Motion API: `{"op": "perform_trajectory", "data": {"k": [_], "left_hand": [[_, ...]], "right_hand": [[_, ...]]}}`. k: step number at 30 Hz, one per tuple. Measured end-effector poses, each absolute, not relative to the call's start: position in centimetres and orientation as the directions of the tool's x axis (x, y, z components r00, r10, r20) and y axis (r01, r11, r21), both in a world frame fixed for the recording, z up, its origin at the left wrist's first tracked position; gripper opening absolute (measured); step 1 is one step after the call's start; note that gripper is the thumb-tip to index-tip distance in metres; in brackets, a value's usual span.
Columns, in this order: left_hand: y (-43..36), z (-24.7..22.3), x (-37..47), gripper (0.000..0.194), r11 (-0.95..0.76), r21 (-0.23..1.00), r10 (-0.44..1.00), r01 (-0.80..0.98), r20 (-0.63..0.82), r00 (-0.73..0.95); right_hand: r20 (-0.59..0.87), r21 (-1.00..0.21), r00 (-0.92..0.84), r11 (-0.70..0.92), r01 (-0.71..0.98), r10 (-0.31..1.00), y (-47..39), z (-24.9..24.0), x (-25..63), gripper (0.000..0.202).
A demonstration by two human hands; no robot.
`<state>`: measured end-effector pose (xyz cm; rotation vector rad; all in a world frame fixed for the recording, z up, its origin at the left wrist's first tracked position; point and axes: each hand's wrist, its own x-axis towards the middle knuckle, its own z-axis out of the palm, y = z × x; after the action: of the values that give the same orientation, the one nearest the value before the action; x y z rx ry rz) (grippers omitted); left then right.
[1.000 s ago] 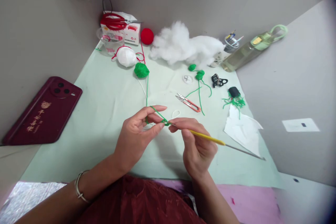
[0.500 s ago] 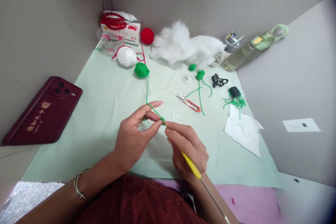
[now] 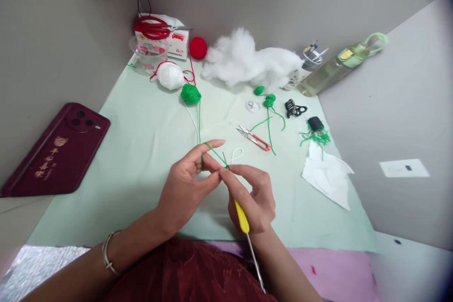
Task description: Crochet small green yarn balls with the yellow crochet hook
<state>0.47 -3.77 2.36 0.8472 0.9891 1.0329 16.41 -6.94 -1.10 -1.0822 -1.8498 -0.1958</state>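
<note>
We find the small green crochet piece (image 3: 227, 167) above the pale green tablecloth (image 3: 141, 151), where the fingertips of both hands meet. We note the left hand (image 3: 184, 186) with thumb and a finger pinched together on it; its index finger stands apart, lifting the green yarn strand (image 3: 212, 149), presumably for tension. The right hand (image 3: 254, 198) is clamped round the yellow-handled crochet hook (image 3: 242, 217), gripped near its tip, we judge, for control. Beyond, we see the green yarn ball (image 3: 191, 94), likely placed ahead so the strand runs freely, and orange-handled thread snips (image 3: 262, 143).
</note>
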Motion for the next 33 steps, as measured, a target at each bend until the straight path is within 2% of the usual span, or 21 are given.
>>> {"op": "perform_trajectory", "data": {"k": [2,5,7,10,16,20,25,29,31,33], "left_hand": [[-3.6,2.3,0.4,0.054,0.401,0.844,0.904,-0.357,-0.3,0.306],[-3.2,2.1,0.2,0.061,0.552,0.721,0.814,-0.419,-0.359,0.456],[-3.0,2.1,0.1,0.06,0.569,0.703,0.804,-0.426,-0.366,0.469],[-3.0,2.3,0.1,0.06,0.487,0.765,0.86,-0.421,-0.336,0.384],[-3.4,2.6,0.1,0.057,0.337,0.888,0.932,-0.312,-0.268,0.244],[-3.4,2.6,0.1,0.051,0.3,0.915,0.944,-0.27,-0.244,0.222],[-3.2,2.9,-0.1,0.042,0.26,0.939,0.956,-0.225,-0.218,0.195],[-3.4,2.6,0.0,0.042,0.283,0.926,0.938,-0.251,-0.213,0.272],[-3.5,2.3,0.3,0.042,0.344,0.891,0.907,-0.296,-0.235,0.349],[-3.5,2.1,0.5,0.04,0.397,0.849,0.885,-0.348,-0.254,0.391]], "right_hand": [[0.789,-0.319,-0.153,0.608,0.727,0.595,-6.9,-0.9,16.5,0.047],[0.752,-0.475,-0.077,0.618,0.626,0.655,-6.8,-0.2,16.6,0.046],[0.701,-0.598,-0.016,0.6,0.532,0.713,-6.8,0.5,16.7,0.04],[0.617,-0.702,-0.001,0.551,0.451,0.787,-6.7,1.3,16.9,0.033],[0.584,-0.747,-0.002,0.539,0.389,0.812,-7.1,1.1,17.4,0.034],[0.559,-0.783,0.023,0.518,0.343,0.829,-7.3,1.1,17.4,0.035],[0.468,-0.873,0.122,0.437,0.214,0.875,-7.3,1.4,17.4,0.024],[0.3,-0.949,0.132,0.309,-0.057,0.945,-6.8,1.1,17.2,0.018],[0.26,-0.955,0.106,0.272,-0.115,0.96,-6.5,0.8,16.9,0.017],[0.263,-0.956,0.105,0.274,-0.101,0.959,-6.3,0.5,16.8,0.017]]}}
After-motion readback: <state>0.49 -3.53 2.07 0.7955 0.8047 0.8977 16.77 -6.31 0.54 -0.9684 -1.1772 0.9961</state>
